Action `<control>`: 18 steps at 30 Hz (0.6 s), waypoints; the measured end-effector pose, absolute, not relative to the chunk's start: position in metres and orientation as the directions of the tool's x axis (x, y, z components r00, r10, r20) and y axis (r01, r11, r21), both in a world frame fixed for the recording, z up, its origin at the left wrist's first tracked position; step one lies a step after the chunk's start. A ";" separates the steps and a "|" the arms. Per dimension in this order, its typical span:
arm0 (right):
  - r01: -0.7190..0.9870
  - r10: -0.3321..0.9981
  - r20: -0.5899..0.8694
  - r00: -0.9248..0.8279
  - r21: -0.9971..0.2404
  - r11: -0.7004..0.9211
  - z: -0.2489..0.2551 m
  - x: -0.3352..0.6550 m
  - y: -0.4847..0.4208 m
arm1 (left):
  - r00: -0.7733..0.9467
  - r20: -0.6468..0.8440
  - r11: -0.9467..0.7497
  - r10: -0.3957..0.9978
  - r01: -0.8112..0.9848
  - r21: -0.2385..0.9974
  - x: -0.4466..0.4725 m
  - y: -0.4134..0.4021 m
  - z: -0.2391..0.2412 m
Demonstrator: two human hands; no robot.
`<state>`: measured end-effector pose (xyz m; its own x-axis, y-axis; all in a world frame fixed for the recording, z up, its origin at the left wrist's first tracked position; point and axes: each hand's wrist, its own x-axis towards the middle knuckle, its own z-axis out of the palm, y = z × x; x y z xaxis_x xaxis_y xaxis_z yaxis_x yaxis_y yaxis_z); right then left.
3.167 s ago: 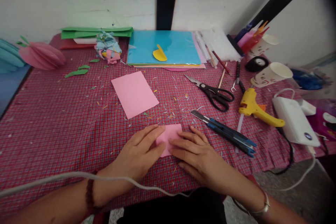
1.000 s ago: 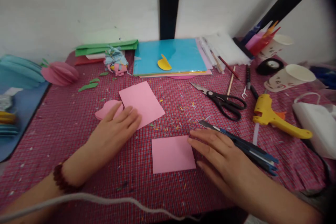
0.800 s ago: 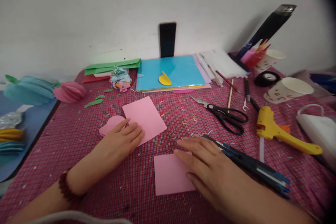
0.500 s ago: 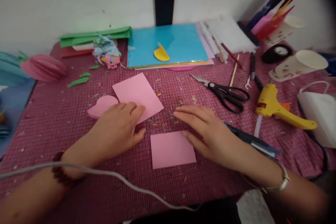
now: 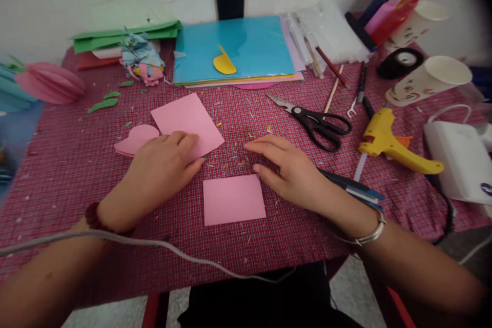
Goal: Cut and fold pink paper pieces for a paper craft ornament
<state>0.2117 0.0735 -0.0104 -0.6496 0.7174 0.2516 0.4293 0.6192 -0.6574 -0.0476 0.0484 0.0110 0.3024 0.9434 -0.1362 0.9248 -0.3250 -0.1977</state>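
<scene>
My left hand [image 5: 165,164] lies palm down with its fingers loosely stretched over the lower left part of a pink square sheet of paper [image 5: 192,118]. Beside that hand is a pink paper heart shape [image 5: 136,138], seemingly of more than one layer, partly covered by it. A smaller pink paper rectangle [image 5: 234,202] rests flat on the checked cloth nearer to me. Just past its upper right corner, my right hand [image 5: 288,169] hovers or rests with fingers apart and nothing in them; whether the thumb touches the paper I cannot tell.
Black-handled scissors [image 5: 311,118], a yellow glue gun [image 5: 392,143] and a dark blue stapler-like tool [image 5: 353,189] lie to the right. Paper cups [image 5: 430,82] stand behind. A blue folder [image 5: 246,56] lies at the back. A white cable [image 5: 165,248] crosses in front of me.
The view has tilted down and turned a little to the right, so everything appears higher and farther left. Relative to the papers, both hands have hardly moved.
</scene>
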 end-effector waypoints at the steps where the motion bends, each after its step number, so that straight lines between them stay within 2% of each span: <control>1: 0.427 0.717 0.252 -0.650 -0.660 0.619 -0.011 0.211 0.073 | 0.290 -0.125 -0.310 0.949 0.931 -0.193 -0.046 0.049 0.011; 6: 0.426 0.717 0.253 -0.649 -0.660 0.618 -0.016 0.210 0.073 | 0.216 -0.057 -0.222 0.975 0.969 -0.111 -0.039 0.054 0.007; 11: 0.434 0.725 0.260 -0.638 -0.656 0.618 -0.020 0.211 0.076 | 0.256 -0.052 -0.257 0.965 0.966 -0.020 -0.040 0.060 0.005; 15: 0.444 0.730 0.238 -0.640 -0.661 0.605 -0.021 0.210 0.075 | 0.266 -0.061 -0.268 0.962 0.963 -0.030 -0.038 0.063 0.003; 18: 0.448 0.730 0.213 -0.650 -0.668 0.594 -0.020 0.210 0.072 | 0.195 -0.037 -0.198 0.980 0.974 -0.108 -0.034 0.066 0.003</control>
<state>0.2095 0.0717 -0.0202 -0.6496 0.7299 0.2125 0.4485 0.5937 -0.6681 -0.0342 0.0664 0.0034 0.1954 0.9800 -0.0374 0.9741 -0.1984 -0.1084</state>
